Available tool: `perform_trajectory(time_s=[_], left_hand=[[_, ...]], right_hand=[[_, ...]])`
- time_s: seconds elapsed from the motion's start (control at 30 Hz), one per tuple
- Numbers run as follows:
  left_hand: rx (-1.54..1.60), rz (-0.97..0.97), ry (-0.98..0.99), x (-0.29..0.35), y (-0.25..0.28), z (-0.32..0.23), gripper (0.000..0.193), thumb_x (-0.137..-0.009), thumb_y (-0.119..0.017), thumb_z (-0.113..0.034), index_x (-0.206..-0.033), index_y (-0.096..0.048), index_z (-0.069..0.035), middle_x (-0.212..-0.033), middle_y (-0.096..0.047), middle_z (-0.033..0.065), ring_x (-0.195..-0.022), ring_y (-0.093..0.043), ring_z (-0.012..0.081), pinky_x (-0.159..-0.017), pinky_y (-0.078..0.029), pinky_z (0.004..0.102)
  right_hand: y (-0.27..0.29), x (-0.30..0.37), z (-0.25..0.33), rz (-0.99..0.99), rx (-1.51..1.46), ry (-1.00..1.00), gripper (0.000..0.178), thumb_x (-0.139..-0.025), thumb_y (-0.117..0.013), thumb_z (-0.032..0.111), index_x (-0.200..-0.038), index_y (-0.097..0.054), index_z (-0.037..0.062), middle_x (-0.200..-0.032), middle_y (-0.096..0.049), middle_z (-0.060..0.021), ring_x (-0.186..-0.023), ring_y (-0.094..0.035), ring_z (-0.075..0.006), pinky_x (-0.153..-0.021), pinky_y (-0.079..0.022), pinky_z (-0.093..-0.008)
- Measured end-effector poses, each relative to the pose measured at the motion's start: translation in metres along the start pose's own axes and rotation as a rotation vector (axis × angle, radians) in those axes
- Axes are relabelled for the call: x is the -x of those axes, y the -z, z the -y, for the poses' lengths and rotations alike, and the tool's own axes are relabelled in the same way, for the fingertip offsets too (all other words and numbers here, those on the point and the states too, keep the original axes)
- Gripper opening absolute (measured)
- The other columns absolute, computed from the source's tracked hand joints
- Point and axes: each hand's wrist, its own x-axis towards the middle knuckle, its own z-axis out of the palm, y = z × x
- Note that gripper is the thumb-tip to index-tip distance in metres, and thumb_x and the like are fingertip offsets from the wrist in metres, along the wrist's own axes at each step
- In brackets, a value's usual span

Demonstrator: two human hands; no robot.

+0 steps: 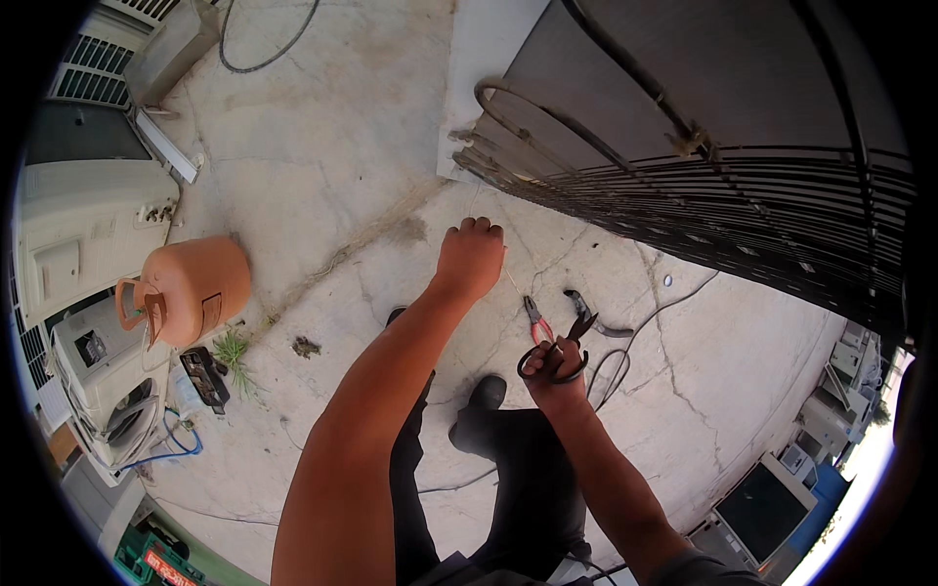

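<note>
My left hand (471, 258) is closed in a fist above the floor, near the lower end of a tall dark appliance back with a wire grid (743, 210). A thin pale strand shows at the fist's edge, but what the fingers hold is hidden. Lower and to the right, my right hand (557, 375) grips black-handled scissors (584, 325), their blades pointing up and away from me. Just beyond it, red-handled pliers (536, 318) lie on the concrete. Beside them rests a dark hand tool with curved handles (598, 317).
A black cable (653, 317) curls over the cracked concrete floor (293, 146). On the left stand an orange gas cylinder (217, 283), a black open case (203, 379) and old appliance housings (93, 234). More discarded units, including a dark-screened one (762, 513), line the right.
</note>
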Motion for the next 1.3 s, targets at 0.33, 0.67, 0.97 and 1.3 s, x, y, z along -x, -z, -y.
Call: perform_trajectory(time_s=[0.33, 0.67, 0.97, 1.3], left_hand=[[-0.202, -0.234, -0.343, -0.111, -0.119, 0.031, 0.031, -0.087, -0.067, -0.027, -0.106, -0.064, -0.003, -0.111, -0.067, 0.0134, -0.112, -0.059, 0.0303, -0.093, -0.046, 0.0452], [-0.103, -0.003, -0.340, -0.167, -0.143, 0.033, 0.025, -0.090, -0.064, -0.027, -0.096, -0.070, -0.004, -0.097, -0.069, 0.0182, -0.093, -0.066, 0.0360, -0.080, -0.052, 0.0472], [-0.105, -0.028, -0.234, -0.150, -0.143, 0.021, 0.023, -0.093, -0.058, -0.025, -0.092, -0.070, -0.006, -0.090, -0.069, 0.0197, -0.088, -0.066, 0.0363, -0.074, -0.051, 0.0476], [-0.112, -0.129, -0.495, -0.151, -0.133, 0.052, 0.028, -0.096, -0.056, -0.028, -0.096, -0.068, -0.003, -0.088, -0.069, 0.0186, -0.089, -0.065, 0.0369, -0.077, -0.051, 0.0463]], right_hand=[[-0.042, -0.095, -0.029, 0.160, 0.286, 0.124, 0.024, -0.092, -0.055, 0.030, -0.085, -0.049, 0.0080, -0.074, -0.047, -0.0040, -0.064, -0.048, -0.0175, -0.062, -0.040, -0.0333], [-0.009, -0.087, 0.038, 0.267, 0.228, 0.260, 0.031, -0.094, -0.055, 0.038, -0.089, -0.050, 0.0070, -0.077, -0.049, -0.0042, -0.065, -0.048, -0.0177, -0.060, -0.042, -0.0348], [0.027, -0.067, 0.047, 0.208, 0.256, 0.334, 0.035, -0.095, -0.053, 0.040, -0.088, -0.049, 0.0058, -0.075, -0.048, -0.0050, -0.063, -0.048, -0.0183, -0.060, -0.042, -0.0353], [0.009, -0.118, 0.031, 0.076, 0.939, 0.372, 0.043, -0.092, -0.061, 0.043, -0.083, -0.054, 0.0010, -0.061, -0.049, -0.0038, -0.050, -0.051, -0.0146, -0.048, -0.043, -0.0289]])
